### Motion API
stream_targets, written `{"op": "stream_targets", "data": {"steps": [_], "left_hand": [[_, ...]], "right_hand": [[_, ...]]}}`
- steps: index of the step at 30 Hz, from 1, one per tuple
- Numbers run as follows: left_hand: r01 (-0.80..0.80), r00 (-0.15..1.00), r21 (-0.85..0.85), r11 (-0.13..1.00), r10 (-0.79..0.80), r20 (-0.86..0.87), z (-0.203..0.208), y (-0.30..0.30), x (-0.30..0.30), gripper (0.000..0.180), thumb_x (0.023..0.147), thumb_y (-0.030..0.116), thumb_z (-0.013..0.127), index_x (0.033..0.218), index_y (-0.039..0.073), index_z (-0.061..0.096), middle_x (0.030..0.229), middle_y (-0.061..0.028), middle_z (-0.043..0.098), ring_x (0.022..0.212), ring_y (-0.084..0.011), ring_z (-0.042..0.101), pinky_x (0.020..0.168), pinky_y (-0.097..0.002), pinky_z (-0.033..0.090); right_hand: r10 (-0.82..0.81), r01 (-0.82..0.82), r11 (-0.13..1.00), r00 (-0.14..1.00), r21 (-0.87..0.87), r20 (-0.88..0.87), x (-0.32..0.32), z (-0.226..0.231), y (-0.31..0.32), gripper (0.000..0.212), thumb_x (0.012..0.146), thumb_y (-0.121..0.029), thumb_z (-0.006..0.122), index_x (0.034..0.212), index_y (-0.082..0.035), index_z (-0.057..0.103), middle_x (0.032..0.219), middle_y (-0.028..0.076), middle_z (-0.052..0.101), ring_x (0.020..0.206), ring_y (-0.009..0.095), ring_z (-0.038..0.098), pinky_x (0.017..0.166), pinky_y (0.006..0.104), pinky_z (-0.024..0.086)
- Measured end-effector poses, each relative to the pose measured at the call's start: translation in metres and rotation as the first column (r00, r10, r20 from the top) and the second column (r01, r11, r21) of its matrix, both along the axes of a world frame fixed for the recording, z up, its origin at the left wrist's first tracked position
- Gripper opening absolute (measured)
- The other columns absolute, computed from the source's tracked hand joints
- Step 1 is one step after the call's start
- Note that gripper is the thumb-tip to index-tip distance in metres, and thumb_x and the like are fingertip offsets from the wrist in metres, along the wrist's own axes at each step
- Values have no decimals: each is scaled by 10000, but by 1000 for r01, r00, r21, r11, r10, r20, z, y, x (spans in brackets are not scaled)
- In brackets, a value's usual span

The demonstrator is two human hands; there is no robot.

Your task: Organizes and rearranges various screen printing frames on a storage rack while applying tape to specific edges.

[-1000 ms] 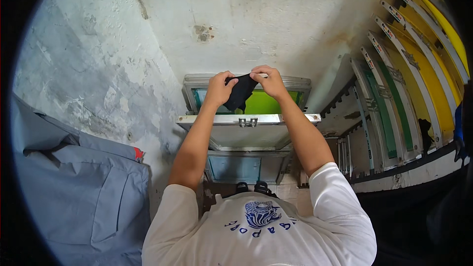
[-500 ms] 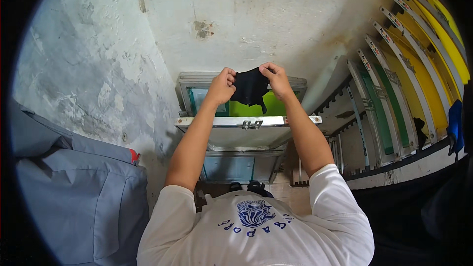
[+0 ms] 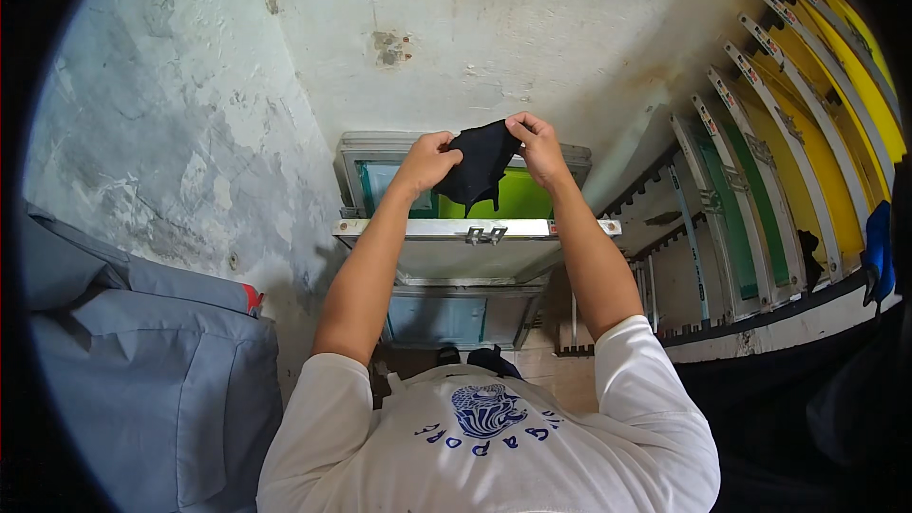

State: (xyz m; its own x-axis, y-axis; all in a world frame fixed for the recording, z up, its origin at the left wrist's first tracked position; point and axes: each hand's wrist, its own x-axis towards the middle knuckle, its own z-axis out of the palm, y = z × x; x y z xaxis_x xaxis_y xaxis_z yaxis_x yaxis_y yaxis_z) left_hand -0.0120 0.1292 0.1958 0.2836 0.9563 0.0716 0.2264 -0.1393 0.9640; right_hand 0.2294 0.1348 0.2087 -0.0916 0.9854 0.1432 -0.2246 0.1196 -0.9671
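A small black cloth (image 3: 480,163) hangs between my two hands, its lower edge ragged with a few dangling tips. My left hand (image 3: 431,163) pinches its left side, thumb on top. With thumb and fingers together, my right hand (image 3: 540,146) holds its upper right corner. Below the cloth stand metal-edged screen frames; the nearest frame (image 3: 399,227) has a metal latch-like fitting at the middle of its top bar. Behind that bar show a lime-green panel (image 3: 522,195) and a teal one.
A rack on the right holds several metal frames with yellow panels (image 3: 793,114) and green ones. Grey fabric (image 3: 142,370) fills the lower left beside the peeling wall (image 3: 180,133). A blue cloth item (image 3: 879,252) hangs at the far right.
The cloth has tilted, its right corner now higher and its lower tips shifted left. My left hand has turned to show more thumb, and my right hand has risen slightly.
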Motion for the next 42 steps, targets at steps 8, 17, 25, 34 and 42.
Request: {"op": "stream_targets", "data": {"steps": [8, 17, 25, 34, 42], "left_hand": [[84, 968, -71, 994, -65, 243, 13, -4, 3, 158, 859, 32, 798, 975, 27, 691, 870, 12, 660, 787, -76, 598, 726, -247, 486], [225, 801, -152, 962, -94, 592, 31, -15, 8, 307, 878, -62, 750, 1152, 30, 649, 1057, -9, 663, 909, -94, 654, 788, -245, 548], [253, 852, -246, 936, -96, 514, 6, 3, 5, 451, 873, -112, 680, 1233, 115, 532, 1102, -22, 649, 982, -125, 660, 826, -250, 530], [46, 921, -427, 903, 128, 369, 17, -12, 5, 446, 883, -33, 741, 1251, 104, 529, 1071, -75, 663, 978, -185, 663, 850, -321, 525], [464, 694, -275, 842, -153, 704, 14, -14, -2, 332, 969, -36, 610, 1262, 98, 524, 1100, -76, 673, 1015, -197, 673, 897, -396, 552]], "right_hand": [[-105, 89, 993, 972, 82, 212, 3, -8, 12, 149, 1021, -156, 683, 981, -17, 717, 836, -10, 668, 762, 90, 585, 693, 272, 481], [-175, 121, 973, 940, 195, 294, 6, -9, 13, 148, 1002, -139, 683, 947, -4, 709, 799, -16, 648, 745, 82, 551, 678, 271, 454], [-50, 40, 997, 986, 71, 157, 7, -11, 12, 155, 1002, -149, 692, 945, -5, 707, 793, -23, 634, 750, 76, 541, 680, 259, 439], [-330, 251, 936, 867, 245, 374, 5, -11, 9, 209, 989, -174, 738, 874, -19, 658, 740, -3, 611, 700, 81, 518, 636, 287, 436], [-200, 165, 973, 952, 164, 232, 4, -13, 2, 244, 982, -200, 758, 867, -45, 608, 759, 3, 618, 701, 92, 519, 610, 294, 427]]}}
